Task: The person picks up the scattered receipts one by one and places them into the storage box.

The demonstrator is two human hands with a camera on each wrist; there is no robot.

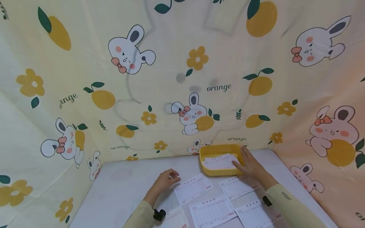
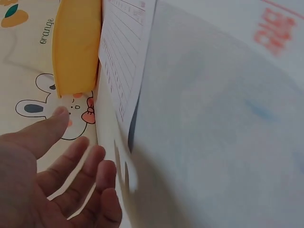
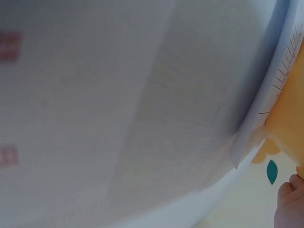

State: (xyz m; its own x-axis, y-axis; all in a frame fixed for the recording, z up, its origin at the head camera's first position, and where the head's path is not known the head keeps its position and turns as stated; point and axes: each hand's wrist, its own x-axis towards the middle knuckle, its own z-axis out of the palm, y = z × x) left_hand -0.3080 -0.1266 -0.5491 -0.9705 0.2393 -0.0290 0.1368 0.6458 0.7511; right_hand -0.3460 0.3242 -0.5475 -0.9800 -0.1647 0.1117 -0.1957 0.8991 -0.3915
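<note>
**Tray point(image 1: 220, 172): steady first, paper second**

Farthest left of the tray we see white tabletop point(image 1: 114, 193). Nearer to the tray, on its front left, hangs the left hand point(image 1: 164, 181), well apart from the right hand, its fingers loosely bent and nothing held. Below that hand, partly cut off, lies a red-printed sheet point(image 1: 174, 218). Just beside the fingertips is the left sheet point(image 1: 193, 189), lying askew in front of the tray's left end. We would keep this hand clear of the paper until it has something to steady, since a careless brush could slide a sheet.

Straight toward us from the tray is the middle sheet point(image 1: 212, 211). Inside the tray are overlapping sheets point(image 1: 218, 162); how many, we cannot tell. The upper right sheet point(image 1: 239, 186) lies just in front of the tray's right end.

At the tray's right side is the right hand point(image 1: 253, 166), thumb over the sheets inside and fingers by the rim; whether it clamps the wall or only rests there, we cannot tell. We judge a light thumb best, as pressing could buckle the paper. Toward us and right of the tray lies the lower right sheet point(image 1: 258, 213), which the forearm should clear.
</note>
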